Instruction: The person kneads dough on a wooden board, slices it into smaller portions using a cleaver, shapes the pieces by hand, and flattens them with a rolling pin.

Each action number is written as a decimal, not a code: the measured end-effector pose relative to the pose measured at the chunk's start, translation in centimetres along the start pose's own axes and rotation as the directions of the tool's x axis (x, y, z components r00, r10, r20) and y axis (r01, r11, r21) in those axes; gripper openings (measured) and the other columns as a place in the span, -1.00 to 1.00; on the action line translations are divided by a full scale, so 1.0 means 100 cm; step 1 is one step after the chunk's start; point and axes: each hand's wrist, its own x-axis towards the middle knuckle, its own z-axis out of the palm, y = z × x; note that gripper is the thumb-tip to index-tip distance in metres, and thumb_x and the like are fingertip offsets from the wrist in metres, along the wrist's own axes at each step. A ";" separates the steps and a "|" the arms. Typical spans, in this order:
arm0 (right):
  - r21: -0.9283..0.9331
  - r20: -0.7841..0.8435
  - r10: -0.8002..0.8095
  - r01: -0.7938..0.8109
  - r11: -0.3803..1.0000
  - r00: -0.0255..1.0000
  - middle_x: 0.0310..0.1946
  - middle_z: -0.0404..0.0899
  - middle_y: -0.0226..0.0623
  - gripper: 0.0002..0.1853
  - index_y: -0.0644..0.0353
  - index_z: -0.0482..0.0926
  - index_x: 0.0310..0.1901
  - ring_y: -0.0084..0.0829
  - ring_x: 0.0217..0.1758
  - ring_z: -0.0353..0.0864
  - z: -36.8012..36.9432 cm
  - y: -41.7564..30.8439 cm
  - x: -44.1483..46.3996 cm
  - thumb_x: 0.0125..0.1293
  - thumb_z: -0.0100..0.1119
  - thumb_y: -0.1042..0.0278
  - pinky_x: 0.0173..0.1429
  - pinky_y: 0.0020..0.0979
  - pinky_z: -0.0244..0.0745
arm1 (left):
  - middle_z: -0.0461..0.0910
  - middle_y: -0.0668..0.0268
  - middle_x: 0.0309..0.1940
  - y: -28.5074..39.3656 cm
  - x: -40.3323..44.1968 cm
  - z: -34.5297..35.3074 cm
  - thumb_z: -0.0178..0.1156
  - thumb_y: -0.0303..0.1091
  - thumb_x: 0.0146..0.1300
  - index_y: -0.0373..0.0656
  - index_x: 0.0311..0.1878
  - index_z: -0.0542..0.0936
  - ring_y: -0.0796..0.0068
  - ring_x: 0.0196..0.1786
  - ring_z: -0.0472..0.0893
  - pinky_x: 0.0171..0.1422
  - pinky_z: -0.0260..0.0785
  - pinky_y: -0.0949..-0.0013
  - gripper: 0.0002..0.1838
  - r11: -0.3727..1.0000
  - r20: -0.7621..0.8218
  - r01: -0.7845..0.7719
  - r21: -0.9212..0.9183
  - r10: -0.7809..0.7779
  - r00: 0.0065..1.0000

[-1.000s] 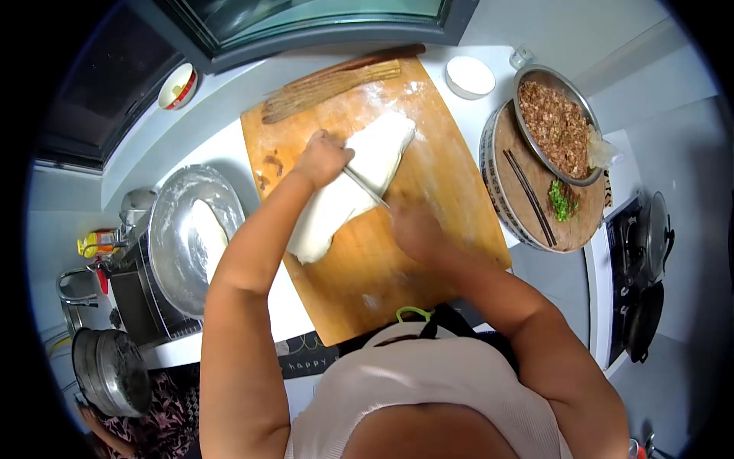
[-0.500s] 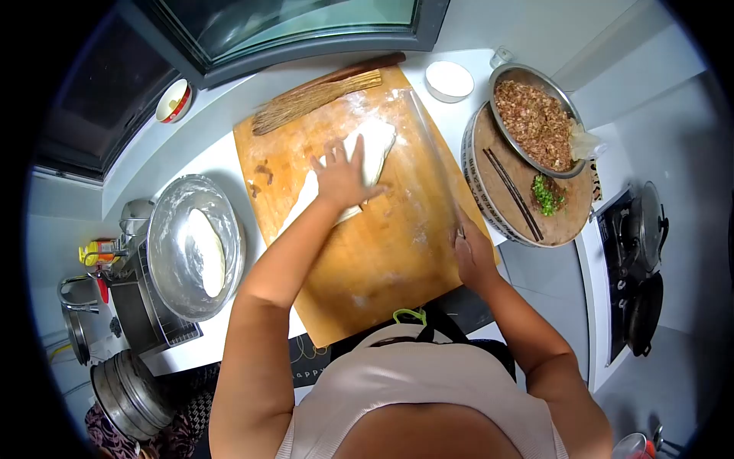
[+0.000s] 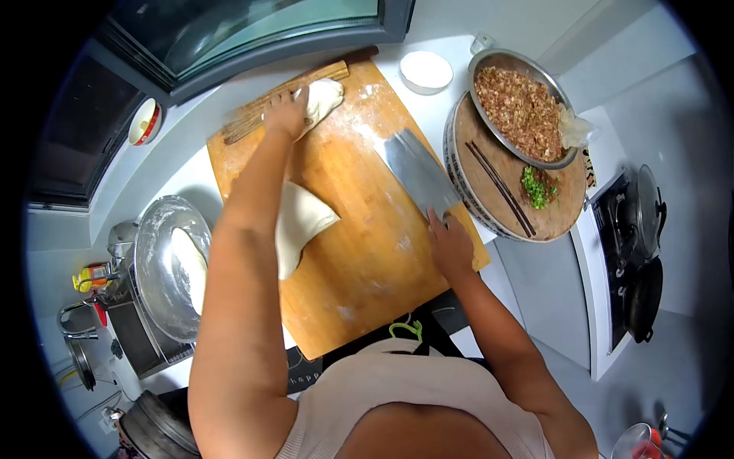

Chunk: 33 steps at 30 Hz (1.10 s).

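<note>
Lying under the left hand [image 3: 286,116] at the far side of the flat, light-brown wooden board [image 3: 367,256], a soft white lump of dough [image 3: 326,99] is held with the fingers bent closely around its nearer end, apparently to control it without flattening the rest. A second, flat white dough sheet [image 3: 304,223] lies beside and partly behind the left forearm. The left arm is stretched forward, nearly straight; the right arm reaches less far, its hand low at the board's right side. The right hand [image 3: 453,245] has its fingertips at the near end of a broad, grey metal cleaver [image 3: 417,170]; whether they grip it cannot be determined. The blade appears laid flat, presumably for stability and to keep it away from the left hand. White powder [image 3: 404,243] marks the board, likely against sticking. Right of the right hand, dark, slender chopsticks [image 3: 501,187] rest on a round wooden block [image 3: 567,200], seemingly within reach.
</note>
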 end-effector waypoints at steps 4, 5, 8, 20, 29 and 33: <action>0.019 -0.023 0.003 -0.003 1.000 1.000 -0.12 0.53 -0.06 -0.55 -0.09 0.59 0.24 0.01 -0.07 0.54 0.006 0.001 0.015 0.29 0.23 0.34 -0.07 -0.06 0.46 | 0.36 -0.06 0.37 -0.010 -0.037 -0.003 0.34 -0.07 0.23 0.08 0.45 0.35 -0.14 0.36 0.39 0.42 0.27 0.02 -0.28 0.933 -0.307 -0.233 -0.273 0.145 0.940; 0.012 -0.053 -0.004 0.005 1.000 0.999 -0.11 0.53 -0.08 -0.57 -0.10 0.62 0.21 0.01 -0.06 0.53 0.009 0.003 0.015 0.28 0.26 0.32 -0.07 -0.07 0.46 | 0.36 -0.07 0.38 -0.012 -0.055 -0.009 0.35 -0.09 0.23 0.05 0.42 0.40 -0.13 0.37 0.38 0.43 0.26 0.04 -0.31 0.892 -0.340 -0.261 -0.369 0.132 0.931; 0.069 -0.354 -0.179 0.216 0.974 0.918 -0.26 0.58 -0.16 -0.70 0.00 0.70 0.04 -0.05 -0.19 0.57 -0.008 0.002 0.033 0.26 0.30 0.34 -0.17 -0.12 0.47 | 0.43 -0.11 0.30 -0.016 -0.125 -0.023 0.37 -0.15 0.23 -0.08 0.29 0.52 -0.11 0.37 0.39 0.43 0.24 0.02 -0.43 0.784 -0.395 -0.267 -0.561 0.030 0.918; 0.717 0.189 -0.178 -0.012 0.697 0.966 -0.29 0.73 -0.18 -0.82 0.31 0.70 -0.18 -0.22 -0.30 0.71 -0.002 -0.109 0.134 0.25 0.26 0.41 -0.15 -0.34 0.61 | 0.51 -0.07 0.21 -0.001 -0.277 0.039 0.26 -0.05 0.29 -0.21 0.35 0.42 -0.09 0.30 0.43 0.39 0.27 0.04 -0.35 0.794 -0.115 0.275 -0.542 -0.394 0.912; 0.617 0.017 -0.670 0.519 0.592 0.743 0.13 0.60 -0.10 -0.63 0.21 0.60 0.14 -0.14 0.27 0.52 0.049 -0.190 0.155 0.30 0.16 0.36 0.36 -0.17 0.39 | 0.54 -0.05 0.12 0.008 -0.290 0.025 0.40 0.06 0.10 -0.24 0.38 0.36 -0.08 0.16 0.49 0.27 0.33 0.05 -0.14 0.812 -0.059 0.265 -0.519 -0.344 0.937; 0.762 0.018 -0.314 0.191 0.619 0.949 -0.24 0.69 -0.17 -0.84 0.21 0.69 -0.20 -0.23 -0.14 0.65 0.055 -0.071 0.294 0.31 0.12 0.43 -0.01 -0.31 0.53 | 0.47 -0.04 0.22 0.013 -0.297 0.009 0.53 -0.04 -0.09 -0.25 0.41 0.30 -0.10 0.23 0.45 0.33 0.28 0.02 0.01 0.790 -0.031 0.280 -0.545 -0.353 0.935</action>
